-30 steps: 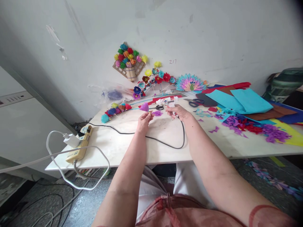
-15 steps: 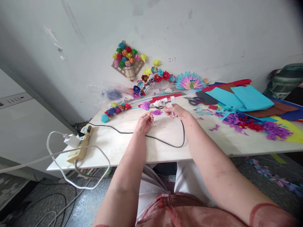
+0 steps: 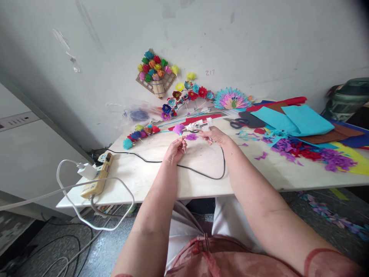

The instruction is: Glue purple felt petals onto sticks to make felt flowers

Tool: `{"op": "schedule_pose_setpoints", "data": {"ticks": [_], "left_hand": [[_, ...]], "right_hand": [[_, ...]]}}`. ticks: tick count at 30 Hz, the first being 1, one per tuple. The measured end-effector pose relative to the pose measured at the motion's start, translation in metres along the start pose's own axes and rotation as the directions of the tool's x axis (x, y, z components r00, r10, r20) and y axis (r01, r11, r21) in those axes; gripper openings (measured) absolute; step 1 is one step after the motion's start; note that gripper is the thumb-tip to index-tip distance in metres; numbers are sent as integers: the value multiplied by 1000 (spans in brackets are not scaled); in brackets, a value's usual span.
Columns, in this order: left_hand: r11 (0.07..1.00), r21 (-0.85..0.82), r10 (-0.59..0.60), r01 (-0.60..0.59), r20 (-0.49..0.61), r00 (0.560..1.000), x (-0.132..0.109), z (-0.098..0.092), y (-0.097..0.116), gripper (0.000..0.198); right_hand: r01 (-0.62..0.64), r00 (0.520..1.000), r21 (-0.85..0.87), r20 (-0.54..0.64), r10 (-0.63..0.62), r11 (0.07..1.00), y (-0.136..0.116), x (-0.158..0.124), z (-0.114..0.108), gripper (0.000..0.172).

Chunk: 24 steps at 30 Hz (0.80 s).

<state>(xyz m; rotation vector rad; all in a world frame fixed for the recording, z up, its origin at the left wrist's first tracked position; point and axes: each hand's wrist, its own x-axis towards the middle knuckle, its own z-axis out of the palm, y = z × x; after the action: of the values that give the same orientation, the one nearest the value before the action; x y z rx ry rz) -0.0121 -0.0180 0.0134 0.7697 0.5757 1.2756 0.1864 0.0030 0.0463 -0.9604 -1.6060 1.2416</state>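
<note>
Your left hand (image 3: 175, 150): fingers pinched together, clamped on the thin pale stem of a purple crepe-paper flower (image 3: 178, 129). Flower is upright, head above your fingertips, over the white rectangular tabletop (image 3: 201, 190); stem end pokes out below the hand. Your right hand (image 3: 215, 136): fingers wrapped round the grip of a white plastic glue gun (image 3: 198, 125), nozzle aimed left at the flower; can't tell if tip and paper touch. Black thin cable (image 3: 138, 156) loops across the table below your hands, toward the cream-yellow long power strip (image 3: 98, 181) at left. Between your hands, flat purple paper petals (image 3: 191, 137) lie on the table. Left, near: row of small multicoloured paper flowers (image 3: 141, 134). Behind the gun: red flat paper strip (image 3: 215, 117). Right of your right hand: dark-handled metal scissors (image 3: 238, 123), folded turquoise paper sheets (image 3: 305, 121), heap of purple and red paper scraps (image 3: 311, 156). Back: blue-and-pink folded-paper peacock (image 3: 232, 100) near the wall.
</note>
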Motion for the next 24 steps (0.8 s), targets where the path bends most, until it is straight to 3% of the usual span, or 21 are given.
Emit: {"op": "schedule_pose_setpoints", "data": {"ticks": [24], "left_hand": [[999, -31, -41, 41, -23, 999, 2, -1, 0, 9]], "right_hand": [[1, 999, -30, -34, -2, 1000, 3, 3, 2, 32]]}}
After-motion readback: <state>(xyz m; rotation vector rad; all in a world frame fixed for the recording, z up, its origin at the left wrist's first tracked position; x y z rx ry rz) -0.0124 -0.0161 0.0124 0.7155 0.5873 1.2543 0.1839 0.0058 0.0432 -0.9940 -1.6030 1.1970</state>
